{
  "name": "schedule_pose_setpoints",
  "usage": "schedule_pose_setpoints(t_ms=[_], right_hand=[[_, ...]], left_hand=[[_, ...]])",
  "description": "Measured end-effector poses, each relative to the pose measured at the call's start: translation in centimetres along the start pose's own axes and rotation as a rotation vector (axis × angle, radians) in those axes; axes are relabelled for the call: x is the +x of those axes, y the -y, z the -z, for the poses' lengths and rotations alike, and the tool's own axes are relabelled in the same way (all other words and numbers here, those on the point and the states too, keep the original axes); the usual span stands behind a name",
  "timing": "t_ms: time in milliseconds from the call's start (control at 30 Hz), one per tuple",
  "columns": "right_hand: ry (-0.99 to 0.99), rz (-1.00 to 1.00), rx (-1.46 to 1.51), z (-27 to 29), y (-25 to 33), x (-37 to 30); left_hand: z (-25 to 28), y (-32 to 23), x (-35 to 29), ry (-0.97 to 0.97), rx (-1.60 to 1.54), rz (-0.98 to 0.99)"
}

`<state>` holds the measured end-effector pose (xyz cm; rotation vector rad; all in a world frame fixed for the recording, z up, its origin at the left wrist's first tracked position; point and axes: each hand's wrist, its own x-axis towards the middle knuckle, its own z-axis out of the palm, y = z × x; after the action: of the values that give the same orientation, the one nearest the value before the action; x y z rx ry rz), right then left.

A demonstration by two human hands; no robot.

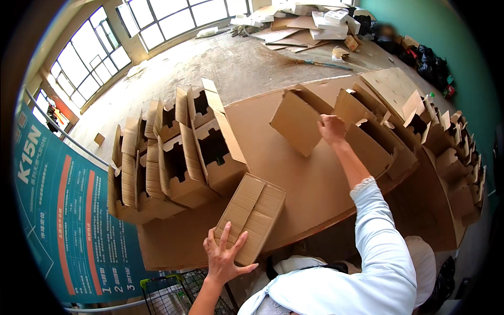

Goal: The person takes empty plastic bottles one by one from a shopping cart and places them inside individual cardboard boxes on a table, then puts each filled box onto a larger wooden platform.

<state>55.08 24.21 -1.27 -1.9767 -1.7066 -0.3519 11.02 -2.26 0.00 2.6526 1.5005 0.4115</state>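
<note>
My left hand (pixel 226 257) lies with spread fingers on the near end of a closed cardboard box (pixel 252 212), whose flaps meet in a seam on top. That box rests at an angle near the front of the cardboard-covered table (pixel 252 126). My right arm reaches far across the table, and my right hand (pixel 332 129) is closed on the edge of another cardboard box (pixel 299 122). This second box is tilted, one corner pointing down at the tabletop. Just right of that hand stand brown open boxes (pixel 370 147). The fingertips of my right hand are partly hidden.
Several open boxes with raised flaps (pixel 181 157) stand in rows on the left. More boxes (pixel 454 152) crowd the far right. A wire basket (pixel 178 294) is below the near edge, beside a blue-green banner (pixel 68 210). Flattened cardboard (pixel 294 31) and a broom (pixel 320 63) lie beyond.
</note>
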Motion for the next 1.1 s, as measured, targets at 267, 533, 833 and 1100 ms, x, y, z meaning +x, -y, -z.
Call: schedule_pose_setpoints(t_ms=[267,533,833,1100], right_hand=[[-0.098,0.139,-0.272,4.6,-3.5,-9.7],[-0.188,-0.139,-0.177,6.0,-1.7,-10.0],[0.631,0.02,0.7,7.8,4.8,-27.0],[0.582,-0.164,0.896,0.4,10.5,-25.7]], left_hand=[[-3.8,-5.1,6.9,-0.148,0.054,0.05],[-6.5,-8.9,15.4,-0.254,0.078,0.125],[-5.4,-6.7,14.1,-0.091,0.033,0.021],[-6.3,-7.2,13.3,-0.167,0.022,0.105]])
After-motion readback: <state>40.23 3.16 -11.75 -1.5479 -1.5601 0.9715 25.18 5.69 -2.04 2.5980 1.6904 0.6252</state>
